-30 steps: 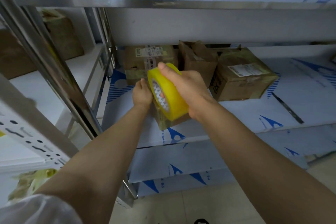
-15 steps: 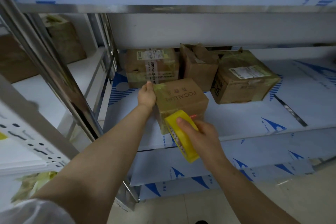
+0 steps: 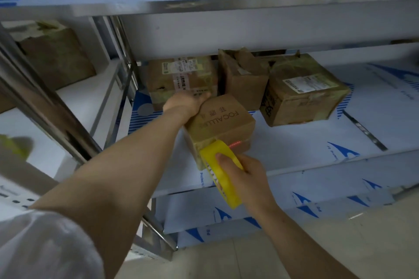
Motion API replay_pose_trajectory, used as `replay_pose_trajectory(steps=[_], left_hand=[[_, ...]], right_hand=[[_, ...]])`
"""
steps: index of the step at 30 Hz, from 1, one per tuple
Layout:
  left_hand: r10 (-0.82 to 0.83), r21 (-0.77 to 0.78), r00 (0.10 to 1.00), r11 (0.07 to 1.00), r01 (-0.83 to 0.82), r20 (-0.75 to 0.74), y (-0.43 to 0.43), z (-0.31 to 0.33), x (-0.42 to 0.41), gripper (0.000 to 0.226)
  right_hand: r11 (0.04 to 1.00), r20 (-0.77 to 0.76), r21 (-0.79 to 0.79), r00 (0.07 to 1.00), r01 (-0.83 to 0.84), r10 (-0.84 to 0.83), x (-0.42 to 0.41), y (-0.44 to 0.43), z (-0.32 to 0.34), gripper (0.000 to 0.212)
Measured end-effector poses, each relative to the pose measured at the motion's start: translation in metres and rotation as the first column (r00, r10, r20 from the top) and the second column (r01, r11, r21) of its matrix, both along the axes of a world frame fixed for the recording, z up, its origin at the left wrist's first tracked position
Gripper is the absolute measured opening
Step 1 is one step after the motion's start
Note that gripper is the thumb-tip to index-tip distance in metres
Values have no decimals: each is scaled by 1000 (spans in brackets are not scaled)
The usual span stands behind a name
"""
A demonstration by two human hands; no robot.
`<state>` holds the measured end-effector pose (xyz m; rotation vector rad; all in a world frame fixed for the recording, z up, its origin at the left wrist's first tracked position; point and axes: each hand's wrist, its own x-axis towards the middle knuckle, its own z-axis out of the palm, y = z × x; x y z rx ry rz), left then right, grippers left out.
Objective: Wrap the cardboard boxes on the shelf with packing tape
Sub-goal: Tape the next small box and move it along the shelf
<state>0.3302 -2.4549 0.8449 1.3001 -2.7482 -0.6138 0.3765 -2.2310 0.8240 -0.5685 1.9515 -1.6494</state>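
box sits at the shelf front edge, turned corner-on, long axis roughly 8-to-2 o'clock, print upside down to the person. left hand on its 10 o'clock top corner, fingers together along the back edge; curl too blurred to tell. right hand clamps the yellow tape roll, thumb on the rim. Roll stands on edge against the box's 6 o'clock corner, hole facing 8 o'clock.

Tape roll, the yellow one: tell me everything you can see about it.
The tape roll is a wide yellow ring of glossy tape with a patterned core. It stands on edge, tilted, gripped by the right hand across its outer band. Its top meets the front face of the box at the shelf edge, where shiny tape covers the cardboard.
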Motion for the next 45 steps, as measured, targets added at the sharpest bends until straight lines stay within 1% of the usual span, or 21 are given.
replay_pose_trajectory(steps=[5,7,8,10,11,12,14,16,18,22,26,28,31,32,34,36,38,40,42,43,45], left_hand=[[78,117,997,990,-76,-18,-10,-3,-6,37],[115,101,993,989,-112,-17,-9,-7,-8,37],[117,48,993,992,-116,-35,-5,-6,-7,42],[61,-189,998,980,-65,-30,14,4,0,54],[-5,-313,1000,950,13,27,27,8,3,59],[-65,-356,991,929,105,121,40,9,6,67],[-106,-263,958,948,178,266,58,3,10,88],[-103,-191,969,970,148,226,62,-5,15,95],[-106,-198,979,970,141,176,62,-6,16,93],[-101,-172,970,975,140,221,73,-5,21,103],[-133,-161,965,972,171,224,71,-2,23,107],[-95,-153,979,980,123,181,50,2,26,105],[-14,-122,1000,992,14,-3,27,-6,25,81],[-1,-89,999,996,-3,-49,24,-8,24,72],[76,99,972,994,-55,-222,16,-9,23,55],[290,471,836,881,-43,-466,5,-10,32,43],[474,715,701,695,73,-533,6,-17,56,43],[516,803,687,571,169,-511,16,-33,74,41],[593,848,643,497,182,-485,22,-40,76,40],[637,867,620,473,155,-458,21,-40,74,39],[657,918,669,384,99,-347,18,-33,72,44]], right_hand=[[1000,-11,22,1000,7,-6,2,0,-6,57],[999,2,31,1000,7,-7,1,-2,-6,54],[1000,17,29,1000,10,-11,1,-2,-7,54],[999,41,28,999,25,-26,-1,-2,-7,53],[999,43,33,999,32,-33,-2,-2,-5,51],[999,49,37,998,36,-37,-3,-1,-4,49],[998,60,45,997,49,-51,-6,0,-3,48],[996,43,66,997,61,-64,-7,-3,-4,47],[995,27,71,997,67,-69,-7,-4,-4,46],[997,57,67,997,42,-46,-9,-1,-3,33],[997,102,70,994,44,-51,-6,-1,-4,32],[996,100,74,993,48,-56,-7,-1,-3,34],[997,102,66,994,41,-48,-8,0,0,32],[997,118,65,992,47,-54,-8,0,0,30],[996,148,70,987,57,-66,-8,1,-1,26],[996,150,75,987,54,-65,-10,3,0,28],[994,147,95,987,52,-66,-13,4,1,28],[992,160,117,985,40,-59,-15,2,6,26],[993,185,116,983,-15,-7,-17,3,17,19],[995,224,77,974,-59,40,-16,4,27,13],[981,315,-49,929,-186,192,-16,7,56,11]])
